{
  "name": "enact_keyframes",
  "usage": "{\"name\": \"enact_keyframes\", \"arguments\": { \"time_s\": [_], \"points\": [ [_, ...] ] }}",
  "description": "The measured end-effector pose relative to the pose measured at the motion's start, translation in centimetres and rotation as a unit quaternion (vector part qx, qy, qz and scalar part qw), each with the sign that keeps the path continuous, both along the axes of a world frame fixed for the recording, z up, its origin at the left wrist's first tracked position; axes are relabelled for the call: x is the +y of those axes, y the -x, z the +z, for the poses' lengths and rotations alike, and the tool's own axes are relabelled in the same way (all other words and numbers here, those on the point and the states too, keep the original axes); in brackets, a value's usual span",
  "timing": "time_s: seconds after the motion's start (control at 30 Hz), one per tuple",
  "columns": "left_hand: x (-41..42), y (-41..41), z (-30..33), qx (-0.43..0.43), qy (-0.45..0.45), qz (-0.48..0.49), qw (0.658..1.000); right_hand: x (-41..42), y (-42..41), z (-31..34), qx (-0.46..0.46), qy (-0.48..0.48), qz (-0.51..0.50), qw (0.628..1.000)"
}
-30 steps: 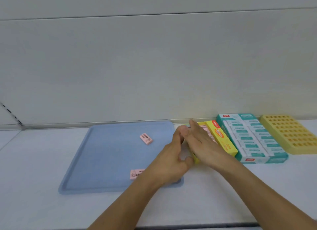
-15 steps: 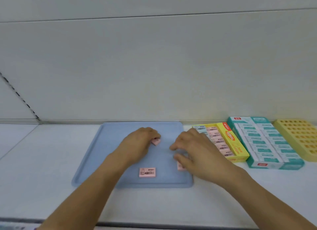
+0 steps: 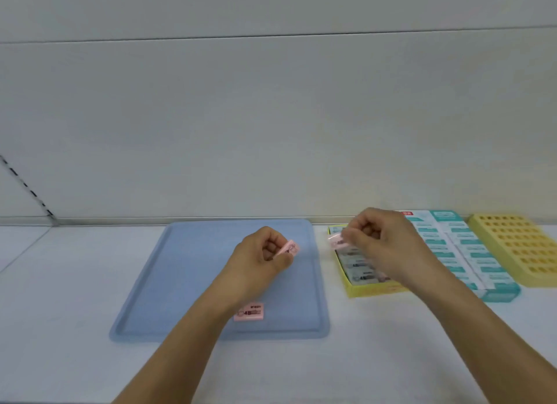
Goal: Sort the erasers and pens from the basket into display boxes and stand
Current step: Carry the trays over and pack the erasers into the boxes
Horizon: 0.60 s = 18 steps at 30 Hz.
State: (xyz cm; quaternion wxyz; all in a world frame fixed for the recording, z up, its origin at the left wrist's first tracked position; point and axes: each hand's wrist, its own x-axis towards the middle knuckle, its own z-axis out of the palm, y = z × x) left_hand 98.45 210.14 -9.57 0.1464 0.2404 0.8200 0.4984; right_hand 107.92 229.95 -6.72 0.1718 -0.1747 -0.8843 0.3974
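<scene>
My left hand (image 3: 261, 259) pinches a pink eraser (image 3: 290, 248), raised above the blue tray (image 3: 187, 283). Another pink eraser (image 3: 249, 312) lies flat near the tray's front edge, partly under my left wrist. My right hand (image 3: 376, 243) pinches a second pink eraser (image 3: 337, 240) over the far end of the yellow display box (image 3: 370, 289), which holds a row of erasers. To its right stands a teal display box (image 3: 470, 253) filled with erasers. A yellow pen stand (image 3: 518, 247) with many holes sits at the far right.
Everything rests on a white shelf (image 3: 361, 367) backed by a pale wall (image 3: 271, 117). A shelf bracket strip (image 3: 27, 189) runs diagonally at the far left. No pens are in view.
Both hands lifted off the tray, each with a pink eraser. My right hand travelled right to the yellow box's far end; my left hand rose slightly.
</scene>
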Motion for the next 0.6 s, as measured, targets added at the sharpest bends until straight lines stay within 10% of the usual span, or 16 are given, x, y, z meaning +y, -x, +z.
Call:
{"name": "enact_keyframes", "arguments": {
  "time_s": [0.6],
  "points": [
    [6.1,-2.2,0.0,-0.163,-0.071,0.004,0.984,4.8,2.5,-1.1,-0.086,-0.111,-0.126,0.982]
  ]
}}
